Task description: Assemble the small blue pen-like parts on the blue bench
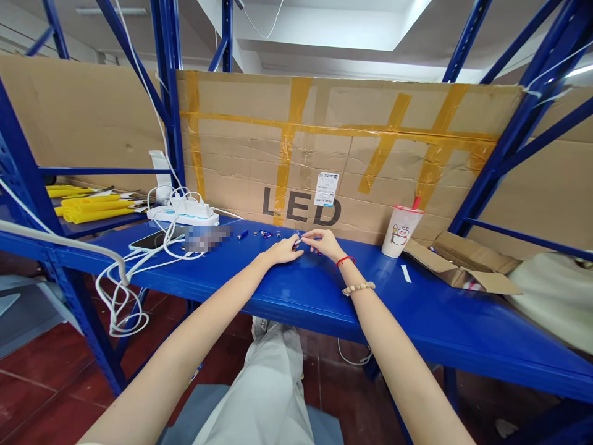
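Small part (296, 243), dark with a purple tint, too tiny to identify: held just above the blue surface (324, 296), between both hands. Left hand (283, 251) and right hand (324, 242) meet fingertip to fingertip, each grip pinching it. Judged light, rigid, easily dropped; best taken at its ends with fingertips. Similar loose bits (265, 234) lie just beside; paper cup (400, 231) stands well apart.

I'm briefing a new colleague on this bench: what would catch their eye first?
Two bare hands, left hand and right hand, meet over a tiny part at mid-shelf. Behind them stands taped cardboard printed LED, with a lidded paper cup to the right and a white power strip to the left.
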The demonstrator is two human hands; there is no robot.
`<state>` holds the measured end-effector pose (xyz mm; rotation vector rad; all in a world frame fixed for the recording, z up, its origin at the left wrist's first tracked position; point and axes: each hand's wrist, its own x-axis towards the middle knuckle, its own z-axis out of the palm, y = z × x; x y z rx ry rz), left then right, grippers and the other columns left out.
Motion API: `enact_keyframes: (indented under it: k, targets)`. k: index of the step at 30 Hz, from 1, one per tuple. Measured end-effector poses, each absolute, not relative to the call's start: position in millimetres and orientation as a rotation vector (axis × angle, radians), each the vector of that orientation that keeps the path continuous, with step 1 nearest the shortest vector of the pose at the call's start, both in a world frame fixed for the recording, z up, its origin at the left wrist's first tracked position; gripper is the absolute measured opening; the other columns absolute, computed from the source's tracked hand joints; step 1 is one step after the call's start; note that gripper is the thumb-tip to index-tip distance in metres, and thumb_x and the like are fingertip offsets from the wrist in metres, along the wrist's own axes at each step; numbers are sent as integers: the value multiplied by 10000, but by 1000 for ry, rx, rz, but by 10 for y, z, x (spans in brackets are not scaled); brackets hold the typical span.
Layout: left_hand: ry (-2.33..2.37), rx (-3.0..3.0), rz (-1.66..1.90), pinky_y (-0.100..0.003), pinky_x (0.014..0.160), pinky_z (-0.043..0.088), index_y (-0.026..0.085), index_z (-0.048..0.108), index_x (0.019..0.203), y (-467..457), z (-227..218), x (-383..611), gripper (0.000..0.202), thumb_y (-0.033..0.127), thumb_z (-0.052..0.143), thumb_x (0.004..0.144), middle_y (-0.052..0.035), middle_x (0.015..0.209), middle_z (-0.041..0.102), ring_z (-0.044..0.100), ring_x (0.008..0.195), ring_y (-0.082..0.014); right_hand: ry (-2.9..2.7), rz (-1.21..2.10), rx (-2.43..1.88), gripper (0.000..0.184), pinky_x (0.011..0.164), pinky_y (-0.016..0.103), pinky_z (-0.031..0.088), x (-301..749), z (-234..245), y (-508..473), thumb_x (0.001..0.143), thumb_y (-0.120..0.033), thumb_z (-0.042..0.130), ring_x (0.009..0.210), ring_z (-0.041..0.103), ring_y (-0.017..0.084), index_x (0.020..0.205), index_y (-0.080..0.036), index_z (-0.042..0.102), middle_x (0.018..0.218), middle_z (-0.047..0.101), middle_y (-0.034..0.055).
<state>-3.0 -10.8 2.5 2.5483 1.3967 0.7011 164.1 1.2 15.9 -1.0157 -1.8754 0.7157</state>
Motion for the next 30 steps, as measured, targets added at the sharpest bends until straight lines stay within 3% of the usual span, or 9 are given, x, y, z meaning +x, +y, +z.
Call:
enact_keyframes:
  k: [9, 17, 30]
  targets:
    - [1340, 2492, 792, -359, 803, 429, 257, 388, 1068, -98, 43, -57, 287, 460, 295, 888, -32, 995, 603, 578, 946, -232, -1826, 774, -1063, 492, 357, 145, 378, 1647, 169, -12, 571, -461, 731, 413, 482, 61, 861, -66, 685, 560, 600, 41]
    - [1361, 2466, 813, -343, 740, 429, 252, 418, 1043, -71, 37, -61, 252, 403, 268, 910, -30, 906, 615, 587, 883, -235, -1838, 817, -1092, 451, 364, 143, 366, 1646, 199, -55, 621, -411, 710, 405, 462, 50, 917, -71, 691, 526, 577, 23]
    - [1316, 2446, 945, -279, 686, 415, 251, 470, 1027, -1, 2, -50, 233, 372, 309, 910, 16, 753, 594, 582, 771, -184, -1805, 826, -1080, 520, 366, 144, 356, 1659, 201, -62, 557, -410, 749, 436, 469, 52, 929, -52, 685, 599, 611, 49]
